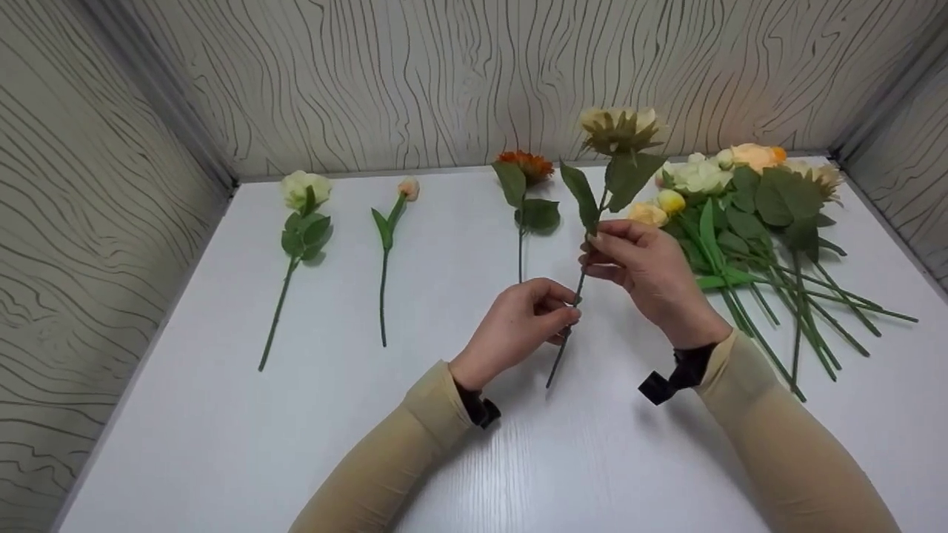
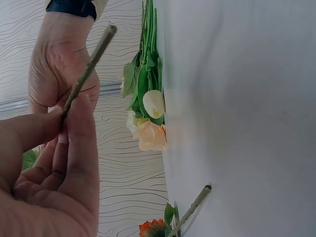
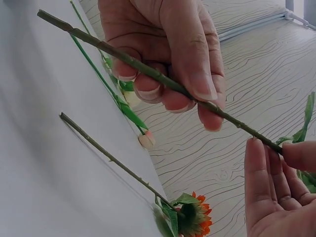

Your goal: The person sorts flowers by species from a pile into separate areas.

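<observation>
Both hands share one stem: left hand (image 1: 518, 320) pinches the pale sunflower stem (image 1: 577, 290) low down, right hand (image 1: 644, 268) pinches it higher, its axis rising far-right. Three single flowers lie left on the table (image 1: 222, 444); one pile of flowers (image 1: 748, 215) lies right.

Stems in flower pile (image 1: 748, 215) overlap, count unclear; orange flower (image 2: 154, 228) cut off by frame edge.

A pale yellow artificial flower (image 1: 621, 129) with green leaves, stem tilted, raised above the table.
</observation>
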The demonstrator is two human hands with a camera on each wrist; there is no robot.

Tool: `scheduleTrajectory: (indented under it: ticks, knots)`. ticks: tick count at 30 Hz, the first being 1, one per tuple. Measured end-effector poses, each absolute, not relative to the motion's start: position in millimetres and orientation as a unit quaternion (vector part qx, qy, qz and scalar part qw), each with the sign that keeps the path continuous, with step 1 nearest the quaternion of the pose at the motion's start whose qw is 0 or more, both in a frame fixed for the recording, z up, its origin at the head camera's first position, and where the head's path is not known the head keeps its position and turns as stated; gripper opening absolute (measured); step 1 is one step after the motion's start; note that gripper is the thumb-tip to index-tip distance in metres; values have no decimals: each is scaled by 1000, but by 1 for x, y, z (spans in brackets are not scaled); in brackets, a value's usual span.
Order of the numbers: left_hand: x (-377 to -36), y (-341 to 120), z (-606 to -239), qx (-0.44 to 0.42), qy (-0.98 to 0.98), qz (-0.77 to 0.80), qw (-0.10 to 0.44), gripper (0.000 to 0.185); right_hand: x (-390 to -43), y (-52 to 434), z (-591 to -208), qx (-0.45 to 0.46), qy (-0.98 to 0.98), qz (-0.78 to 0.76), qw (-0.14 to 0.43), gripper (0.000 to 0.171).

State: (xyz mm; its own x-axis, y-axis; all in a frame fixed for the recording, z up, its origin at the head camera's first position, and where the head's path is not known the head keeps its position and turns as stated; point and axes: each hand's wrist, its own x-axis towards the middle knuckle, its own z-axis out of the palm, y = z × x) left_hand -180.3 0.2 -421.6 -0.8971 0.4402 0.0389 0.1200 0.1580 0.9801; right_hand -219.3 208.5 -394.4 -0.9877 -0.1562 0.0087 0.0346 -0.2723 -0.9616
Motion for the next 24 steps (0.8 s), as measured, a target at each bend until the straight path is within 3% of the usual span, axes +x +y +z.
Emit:
scheduleTrajectory:
  ticks: [15,24]
  knots:
    - [-185,-8,-421,169,760,615,127,15,-218,205,-398,-58,639,-765,61,42]
    - [-224,-45,-411,88,771,620,114,24,-222,212,-394,-39,646,-760,57,39]
